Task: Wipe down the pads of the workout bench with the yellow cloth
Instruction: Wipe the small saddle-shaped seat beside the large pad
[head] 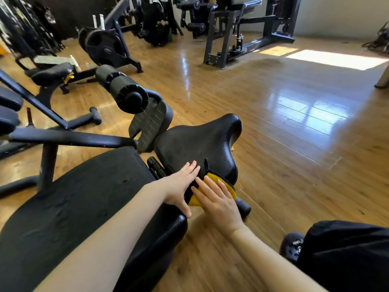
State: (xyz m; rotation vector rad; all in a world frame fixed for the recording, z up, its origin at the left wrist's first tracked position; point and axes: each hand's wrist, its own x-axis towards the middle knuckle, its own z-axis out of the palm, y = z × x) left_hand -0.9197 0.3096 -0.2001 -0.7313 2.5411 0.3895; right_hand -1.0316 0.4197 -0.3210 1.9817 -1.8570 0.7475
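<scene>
The workout bench has a long black back pad (80,199) at lower left and a smaller black seat pad (200,144) beyond it. A yellow cloth (228,186) lies on the near edge of the seat pad. My right hand (219,202) presses flat on the cloth with straight fingers. My left hand (183,182) rests flat on the seat pad just left of the cloth, fingers straight. Most of the cloth is hidden under my right hand.
A black foam roller (124,91) and a ribbed footplate (149,125) stand past the seat pad. More benches, a plate-loaded machine (103,47) and a frame machine (235,32) stand behind. Wooden floor (294,123) spreads to the right; my dark-clothed leg and shoe (292,246) are at lower right.
</scene>
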